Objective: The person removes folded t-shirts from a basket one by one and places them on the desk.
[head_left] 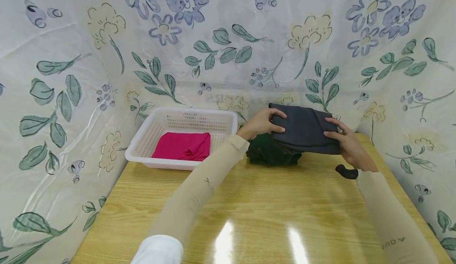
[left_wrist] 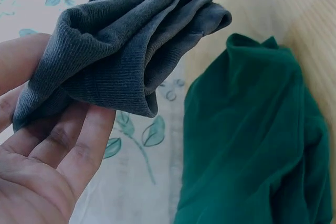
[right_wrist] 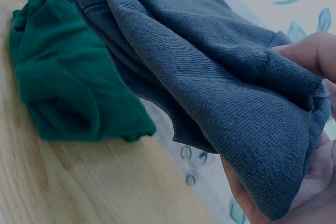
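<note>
Both hands hold a folded dark grey garment (head_left: 304, 128) in the air, tilted, above the back right of the table. My left hand (head_left: 259, 122) grips its left end, and my right hand (head_left: 350, 145) its right end. Ribbed fabric and stacked folds of the grey garment show in the left wrist view (left_wrist: 110, 51) and in the right wrist view (right_wrist: 210, 82). Below and to the left lies a dark green folded cloth (head_left: 272, 153) on the table, partly hidden by the grey garment in the head view.
A white perforated plastic basket (head_left: 142, 147) stands at the back left, with a folded pink-red cloth (head_left: 181, 146) inside. The wooden table (head_left: 256, 204) meets a flower-patterned sheet (head_left: 228, 70) at the back and sides. A black strap (head_left: 346, 172) is at the right wrist.
</note>
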The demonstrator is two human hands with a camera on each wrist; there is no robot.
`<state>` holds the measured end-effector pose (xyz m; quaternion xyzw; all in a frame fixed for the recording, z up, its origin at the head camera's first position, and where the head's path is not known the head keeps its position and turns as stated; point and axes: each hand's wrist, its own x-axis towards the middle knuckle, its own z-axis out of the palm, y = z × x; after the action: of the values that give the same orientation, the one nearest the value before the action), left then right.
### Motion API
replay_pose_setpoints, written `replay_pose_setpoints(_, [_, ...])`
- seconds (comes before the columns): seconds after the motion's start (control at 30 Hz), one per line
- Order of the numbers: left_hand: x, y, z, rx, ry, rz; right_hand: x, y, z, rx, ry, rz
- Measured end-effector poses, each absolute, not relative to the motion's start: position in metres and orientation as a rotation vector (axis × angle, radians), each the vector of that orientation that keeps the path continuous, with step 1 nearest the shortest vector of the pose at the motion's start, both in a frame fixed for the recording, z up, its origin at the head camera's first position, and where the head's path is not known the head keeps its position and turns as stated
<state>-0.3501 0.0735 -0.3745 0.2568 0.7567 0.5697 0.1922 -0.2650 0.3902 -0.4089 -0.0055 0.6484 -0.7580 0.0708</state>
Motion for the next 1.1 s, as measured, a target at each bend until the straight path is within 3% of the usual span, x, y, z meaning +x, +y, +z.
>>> replay_pose_setpoints(1.1, [-0.323, 0.179, -0.441, 0.559, 2.082, 1.675, -0.242, 0.47, -0.448, 0.344, 2.117, -2.282])
